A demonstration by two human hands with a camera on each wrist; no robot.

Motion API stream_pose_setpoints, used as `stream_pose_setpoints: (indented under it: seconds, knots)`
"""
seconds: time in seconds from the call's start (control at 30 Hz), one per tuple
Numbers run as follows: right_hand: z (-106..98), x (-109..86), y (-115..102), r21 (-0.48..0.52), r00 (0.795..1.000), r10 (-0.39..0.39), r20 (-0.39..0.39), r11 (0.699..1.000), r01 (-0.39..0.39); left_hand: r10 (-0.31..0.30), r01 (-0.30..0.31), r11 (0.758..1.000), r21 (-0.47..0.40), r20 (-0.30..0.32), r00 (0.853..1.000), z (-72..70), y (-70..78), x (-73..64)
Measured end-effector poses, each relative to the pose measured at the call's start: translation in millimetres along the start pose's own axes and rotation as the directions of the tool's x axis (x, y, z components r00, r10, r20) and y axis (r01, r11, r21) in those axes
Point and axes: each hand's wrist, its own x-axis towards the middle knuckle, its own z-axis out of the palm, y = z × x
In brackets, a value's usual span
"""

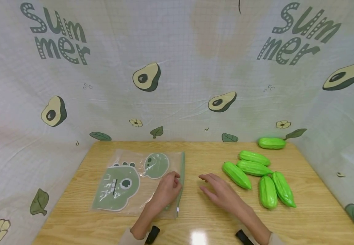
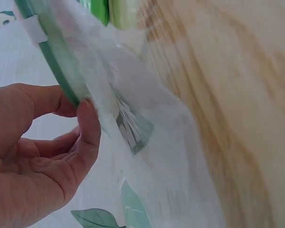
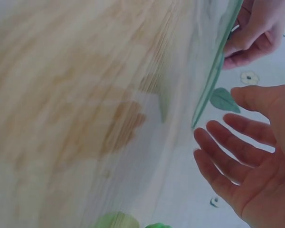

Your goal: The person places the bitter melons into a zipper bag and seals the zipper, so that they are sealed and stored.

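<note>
A clear zip bag (image 1: 120, 190) printed with a green one-eyed cartoon creature lies at the left of the table. My left hand (image 1: 168, 187) is at its green zip edge (image 1: 182, 163). In the left wrist view, thumb and index finger pinch that edge, and the bag's plastic hangs away from them. A white slider (image 2: 34, 29) shows on the zip. My right hand (image 1: 221, 193) hovers over the wood to the right of the bag. Its fingers are apart and relaxed, holding nothing. In the right wrist view, the fingers (image 3: 228, 156) are close to the zip's end without visibly gripping it.
Several bright green, ridged, cucumber-like vegetables (image 1: 253, 167) lie loosely grouped at the right. Another one (image 1: 272, 143) sits apart by the back edge. A fabric curtain (image 1: 177, 112) with avocado prints encloses the wooden table (image 1: 204, 217) at the back and sides.
</note>
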Motion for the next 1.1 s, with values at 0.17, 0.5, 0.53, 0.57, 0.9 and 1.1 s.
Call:
stream_pose_setpoints:
  seconds: [0.17,0.5,0.53,0.57,0.9,1.1]
  knots:
    - [2.1,4.6,-2.5,0.038,1.000,0.012,0.021,0.999,-0.013,-0.011,0.012,0.997,-0.078,0.013,1.000,1.8,3.2,0.5]
    - [10.0,14.0,-6.3,0.106,0.999,0.028,0.038,0.994,-0.032,0.010,-0.002,0.988,-0.154,0.050,0.999,3.1,4.7,-0.4]
    - [10.8,15.2,-7.1,0.112,0.999,0.031,0.040,0.993,-0.035,0.012,-0.003,0.988,-0.156,0.054,0.998,3.1,5.0,-0.6]
    - [11.5,16.6,-7.7,0.116,0.999,0.033,0.041,0.993,-0.037,0.017,-0.008,0.987,-0.161,0.056,0.998,3.1,5.3,-0.6]
    - [15.6,26.2,-12.2,0.141,0.998,0.054,0.035,0.988,-0.059,-0.005,0.020,0.977,-0.212,0.073,0.997,2.5,9.0,-2.1]
    - [18.0,30.3,-13.4,0.191,0.995,0.093,0.047,0.976,-0.100,0.009,0.008,0.966,-0.257,0.065,0.998,3.3,9.1,-3.2]
